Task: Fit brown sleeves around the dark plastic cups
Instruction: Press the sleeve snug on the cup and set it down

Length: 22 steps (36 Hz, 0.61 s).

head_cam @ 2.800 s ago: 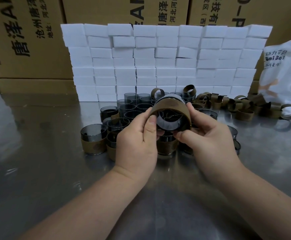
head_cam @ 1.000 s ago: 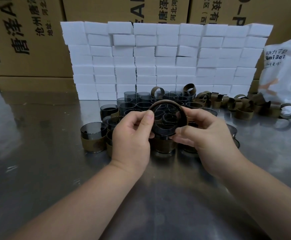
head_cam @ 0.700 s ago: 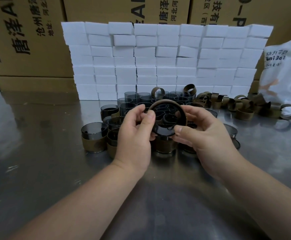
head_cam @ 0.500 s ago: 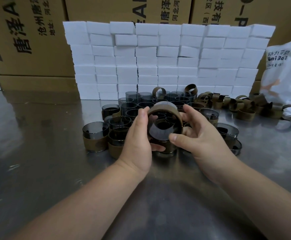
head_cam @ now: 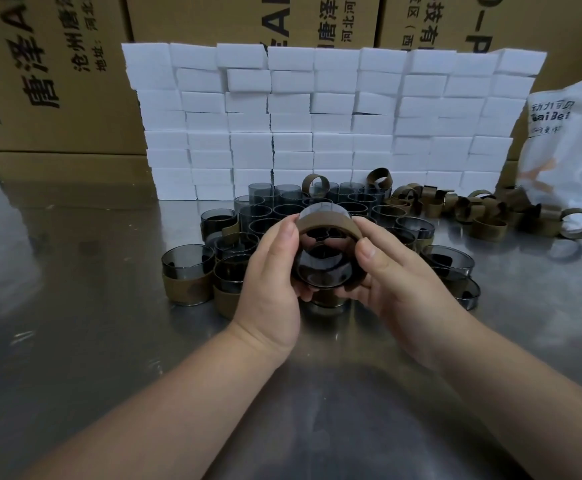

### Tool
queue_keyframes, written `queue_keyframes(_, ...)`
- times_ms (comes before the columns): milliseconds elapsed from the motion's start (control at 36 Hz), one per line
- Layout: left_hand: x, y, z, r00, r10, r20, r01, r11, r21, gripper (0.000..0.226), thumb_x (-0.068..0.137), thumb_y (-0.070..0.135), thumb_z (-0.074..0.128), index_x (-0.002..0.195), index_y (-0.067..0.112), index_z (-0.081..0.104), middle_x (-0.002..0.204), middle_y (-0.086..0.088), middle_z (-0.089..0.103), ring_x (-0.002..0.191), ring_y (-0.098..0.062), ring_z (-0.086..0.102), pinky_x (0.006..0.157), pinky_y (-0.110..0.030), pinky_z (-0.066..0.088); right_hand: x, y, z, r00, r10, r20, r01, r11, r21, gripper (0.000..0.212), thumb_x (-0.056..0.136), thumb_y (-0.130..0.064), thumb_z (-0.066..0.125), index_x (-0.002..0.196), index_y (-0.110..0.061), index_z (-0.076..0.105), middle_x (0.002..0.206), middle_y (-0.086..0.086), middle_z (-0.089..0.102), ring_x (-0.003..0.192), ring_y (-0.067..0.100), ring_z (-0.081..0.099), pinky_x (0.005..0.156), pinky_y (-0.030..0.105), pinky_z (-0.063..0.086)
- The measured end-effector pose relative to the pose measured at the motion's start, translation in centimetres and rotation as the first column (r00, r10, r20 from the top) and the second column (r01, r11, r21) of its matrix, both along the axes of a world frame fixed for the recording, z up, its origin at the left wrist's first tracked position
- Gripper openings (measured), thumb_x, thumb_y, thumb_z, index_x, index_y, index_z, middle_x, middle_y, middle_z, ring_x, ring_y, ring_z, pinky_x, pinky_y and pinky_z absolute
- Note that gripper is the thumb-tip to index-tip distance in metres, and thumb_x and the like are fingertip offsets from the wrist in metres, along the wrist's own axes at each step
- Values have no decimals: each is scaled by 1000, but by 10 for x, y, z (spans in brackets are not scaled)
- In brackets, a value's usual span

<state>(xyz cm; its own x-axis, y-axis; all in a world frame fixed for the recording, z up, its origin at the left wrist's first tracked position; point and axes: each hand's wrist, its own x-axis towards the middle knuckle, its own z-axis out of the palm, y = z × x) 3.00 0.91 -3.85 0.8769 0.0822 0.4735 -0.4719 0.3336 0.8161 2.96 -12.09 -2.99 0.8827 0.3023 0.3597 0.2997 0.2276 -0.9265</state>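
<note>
Right now I have both hands up over the middle of the table [head_cam: 75, 341], holding one dark cup [head_cam: 327, 268] on its side with its open mouth turned toward me. My left hand [head_cam: 268, 289] cups it from the left, fingers [head_cam: 287, 233] pressed together along the rim; my right hand [head_cam: 396, 282] closes on it from the right, thumb on the edge and the other fingers curled underneath. A brown sleeve [head_cam: 329, 221] sits around the cup's far half, and a clear band of cup shows past it at the far end. Beneath my hands stands a cluster of cups [head_cam: 268, 209], a few of them near the front already banded in brown. Loose sleeves [head_cam: 483, 209] lie scattered toward the table's right edge, just short of a white bag [head_cam: 573, 147]. A wall of white foam blocks [head_cam: 317, 123] lines the far edge, with cardboard boxes [head_cam: 50, 74] behind.
</note>
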Motion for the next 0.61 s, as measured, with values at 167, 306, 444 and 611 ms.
queue_keyframes(167,-1,1,-1,999,-2,44,2,1000,-6,49,84,41,37,112,7,58,90,-3,67,75,-8,61,54,-11,43,-2,1,2,998,62,-19,-61,995,73,44,78,-25,55,120,-15,57,112,8,67,100,19,66,68,22,53)
queue_keyframes(306,-2,0,0,999,8,50,-7,1000,-5,47,83,39,37,110,7,59,88,-1,66,75,-8,61,53,-11,43,-3,1,3,996,85,-20,-83,992,95,44,78,-24,55,121,-13,57,114,10,66,101,20,66,70,24,54)
queue_keyframes(444,-2,0,-1,999,17,48,-17,1000,-8,48,82,41,38,111,10,58,88,1,66,79,-10,61,54,-11,43,-4,0,4,995,102,-3,-101,993,67,41,81,-26,54,120,-14,58,113,10,67,100,22,66,73,25,54)
queue_keyframes(611,-1,0,-2,998,41,41,-41,999,3,51,82,42,39,115,8,57,89,3,66,82,-12,60,55,-12,44,-2,-1,2,996,87,3,-87,996,28,43,81,-29,53,122,-16,58,116,10,65,106,25,63,86,32,53)
